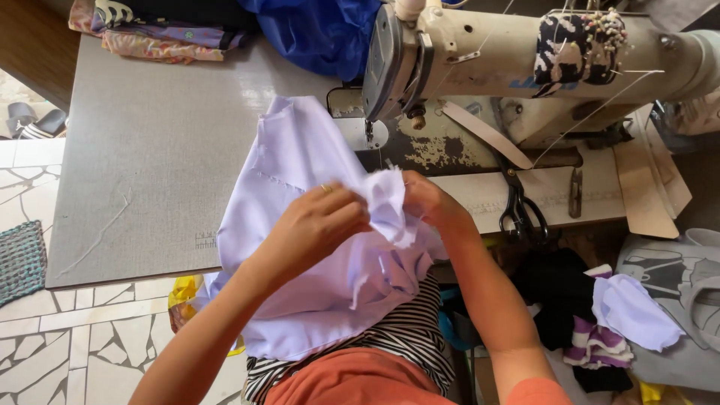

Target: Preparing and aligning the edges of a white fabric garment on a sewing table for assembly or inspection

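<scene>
A pale lilac piece of cloth (300,172) drapes from the grey sewing table (142,165) down onto my lap. My left hand (319,225), with a ring on one finger, pinches a bunched fold of this cloth near its middle. My right hand (427,202) grips the same fold from the other side, the fingers mostly hidden in the fabric. Both hands sit just in front of the sewing machine (525,67), below its needle (369,131).
Black scissors (519,206) lie on the machine bed to the right. A pincushion (581,45) wraps the machine arm. Blue fabric (322,30) and patterned cloth (157,41) lie at the table's back. Scraps of cloth (607,315) are heaped at the right. Tiled floor shows at the left.
</scene>
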